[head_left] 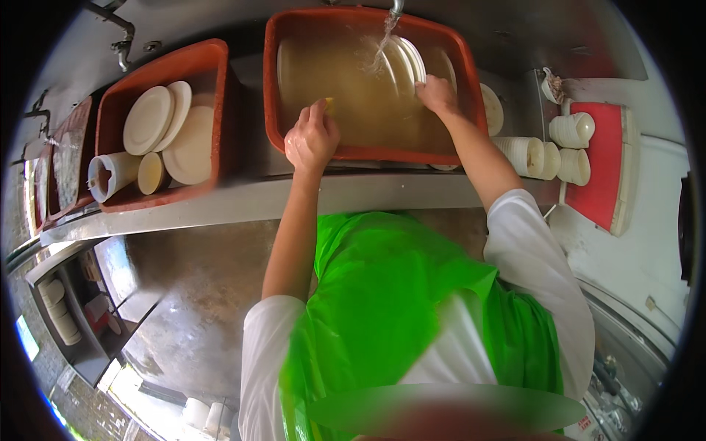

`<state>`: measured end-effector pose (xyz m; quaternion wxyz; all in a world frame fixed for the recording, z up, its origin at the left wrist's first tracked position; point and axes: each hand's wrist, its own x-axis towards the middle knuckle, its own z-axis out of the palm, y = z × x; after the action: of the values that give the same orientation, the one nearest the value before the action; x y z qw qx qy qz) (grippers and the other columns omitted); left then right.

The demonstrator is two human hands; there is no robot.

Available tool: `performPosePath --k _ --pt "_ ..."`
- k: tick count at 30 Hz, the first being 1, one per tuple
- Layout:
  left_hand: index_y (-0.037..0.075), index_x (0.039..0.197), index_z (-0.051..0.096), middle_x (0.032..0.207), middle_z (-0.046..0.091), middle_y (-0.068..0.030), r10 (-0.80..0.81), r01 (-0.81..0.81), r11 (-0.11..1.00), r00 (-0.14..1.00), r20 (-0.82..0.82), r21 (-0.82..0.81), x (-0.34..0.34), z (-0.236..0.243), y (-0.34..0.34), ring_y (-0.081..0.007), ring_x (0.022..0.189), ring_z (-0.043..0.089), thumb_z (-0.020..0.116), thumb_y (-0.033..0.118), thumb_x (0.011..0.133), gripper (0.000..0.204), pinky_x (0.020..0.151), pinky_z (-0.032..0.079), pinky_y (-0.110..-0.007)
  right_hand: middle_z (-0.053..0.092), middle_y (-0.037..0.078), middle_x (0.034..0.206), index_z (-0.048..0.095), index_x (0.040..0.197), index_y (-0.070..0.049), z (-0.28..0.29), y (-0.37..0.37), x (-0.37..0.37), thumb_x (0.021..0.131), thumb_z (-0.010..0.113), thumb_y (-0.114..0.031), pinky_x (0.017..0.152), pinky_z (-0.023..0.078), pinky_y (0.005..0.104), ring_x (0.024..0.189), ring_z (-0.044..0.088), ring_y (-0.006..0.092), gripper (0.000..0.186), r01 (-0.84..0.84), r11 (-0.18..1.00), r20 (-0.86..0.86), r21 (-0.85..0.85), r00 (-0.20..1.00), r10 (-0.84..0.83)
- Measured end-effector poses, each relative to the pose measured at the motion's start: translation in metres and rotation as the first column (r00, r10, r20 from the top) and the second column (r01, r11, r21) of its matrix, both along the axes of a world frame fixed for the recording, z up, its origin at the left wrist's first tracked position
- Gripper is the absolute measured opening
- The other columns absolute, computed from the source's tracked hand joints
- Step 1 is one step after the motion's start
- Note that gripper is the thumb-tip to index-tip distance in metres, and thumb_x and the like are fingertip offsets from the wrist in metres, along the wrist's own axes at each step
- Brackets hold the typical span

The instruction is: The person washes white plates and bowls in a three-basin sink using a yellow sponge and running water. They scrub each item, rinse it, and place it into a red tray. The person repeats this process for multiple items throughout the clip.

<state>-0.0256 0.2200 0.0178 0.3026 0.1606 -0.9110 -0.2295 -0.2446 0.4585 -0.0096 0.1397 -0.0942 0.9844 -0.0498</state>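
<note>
A red-orange tub point(375, 156) of cloudy water sits under a tap point(397, 9), whose stream splashes near the back. My left hand point(312, 138) is closed on a small yellow item, probably a sponge point(329, 104), over the tub's front left. My right hand point(435, 94) grips the edge of white plates point(409, 53) that stand tilted and partly submerged at the right of the tub. Other pale round shapes show faintly under the water.
A second tub point(107, 114) at left holds plates point(144, 121), a yellow bowl and a white container. Stacked bowls point(515, 153) stand at right, more point(570, 128) beside a red board point(603, 176). The steel front ledge point(390, 191) runs before me; a cart point(81, 338) with dishes is lower left.
</note>
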Motion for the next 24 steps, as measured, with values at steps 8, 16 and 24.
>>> performPosePath --k 8,16,24 --pt "0.013 0.108 0.068 0.092 0.072 -0.0093 -0.087 0.084 0.996 0.992 0.095 0.035 -0.004 0.001 -0.007 -0.0318 0.070 0.069 0.061 0.011 0.087 0.022 0.060 0.057 -0.041 0.071 0.025 0.097 0.072 0.105 -0.005 0.030 -0.005 -0.002 0.095 0.057 -0.038 0.083 0.055 0.0518 0.093 0.069 0.0425 0.037 -0.129 0.992 -0.053 0.004 0.990 0.129" --pt "0.014 0.117 0.064 0.107 0.071 -0.0127 -0.091 0.067 0.993 0.953 0.289 0.094 -0.010 0.009 -0.010 -0.0359 0.082 0.071 0.057 0.019 0.091 0.028 0.068 0.057 -0.047 0.069 0.023 0.090 0.064 0.092 -0.003 0.089 0.015 0.003 0.093 0.058 -0.032 0.077 0.051 0.0526 0.087 0.065 0.0438 0.029 -0.249 0.931 -0.363 -0.268 0.921 0.142" --pt "0.017 0.120 0.064 0.112 0.070 -0.0139 -0.138 0.138 0.990 0.908 0.395 0.029 -0.015 0.006 -0.009 -0.0375 0.092 0.070 0.056 0.023 0.093 0.028 0.076 0.056 -0.049 0.057 0.009 0.077 0.054 0.090 -0.005 0.045 0.093 0.022 0.098 0.059 -0.027 0.068 0.047 0.0371 0.071 0.055 0.0191 0.024 0.090 0.495 -0.048 -0.864 0.965 -0.259"
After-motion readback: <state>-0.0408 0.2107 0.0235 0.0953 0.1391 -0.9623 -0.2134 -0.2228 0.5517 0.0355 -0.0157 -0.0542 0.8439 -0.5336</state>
